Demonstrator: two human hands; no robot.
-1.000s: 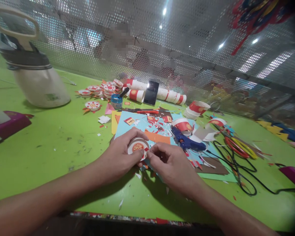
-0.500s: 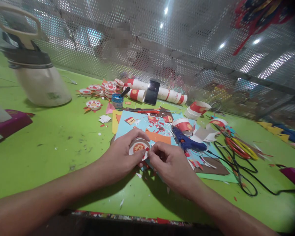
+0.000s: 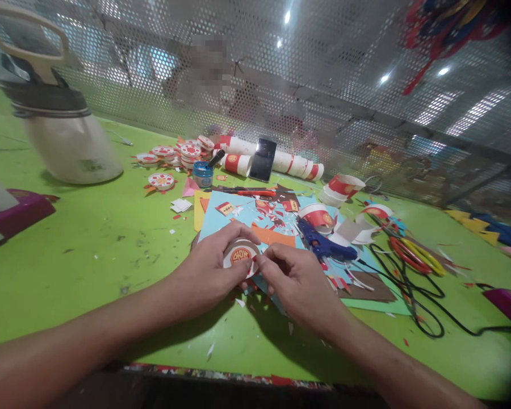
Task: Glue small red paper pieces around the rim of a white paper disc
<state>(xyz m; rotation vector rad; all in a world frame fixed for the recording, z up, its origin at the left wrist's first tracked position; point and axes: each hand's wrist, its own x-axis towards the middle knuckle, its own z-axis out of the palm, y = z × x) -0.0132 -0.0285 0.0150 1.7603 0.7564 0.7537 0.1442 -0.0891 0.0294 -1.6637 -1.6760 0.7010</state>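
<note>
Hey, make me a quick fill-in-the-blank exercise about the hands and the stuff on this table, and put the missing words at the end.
1. The left hand holds a round disc, with its ____ lying across part of the disc's face.
2. The glue gun, beyond the right hand, is ____ in colour.
3. The table has a ____ surface.
4. The large jug stands toward the ____ edge of the picture.

Missing words: thumb; blue; green; left.
</note>
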